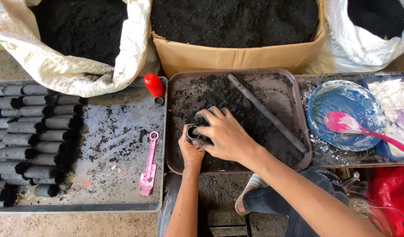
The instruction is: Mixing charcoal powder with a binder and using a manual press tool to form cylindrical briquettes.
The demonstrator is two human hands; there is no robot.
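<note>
My left hand [189,149] grips a small metal tube [192,132], held upright with its open end up, over the brown tray [294,98] of black powder. My right hand [224,134] cups around the tube from the right, its fingers resting on the dark powder heap [215,94] beside the tube's mouth. Both hands are smeared with black dust. A long dark rod [265,112] lies diagonally across the tray to the right of my hands.
A grey tray [118,175] on the left carries rows of black cylinders [30,140], a pink plastic tool [149,166] and a red-capped piece [154,85]. Two white sacks [74,74] and a cardboard box [237,57] hold black powder behind. A blue bowl [342,109] with a pink spoon [355,128] sits right.
</note>
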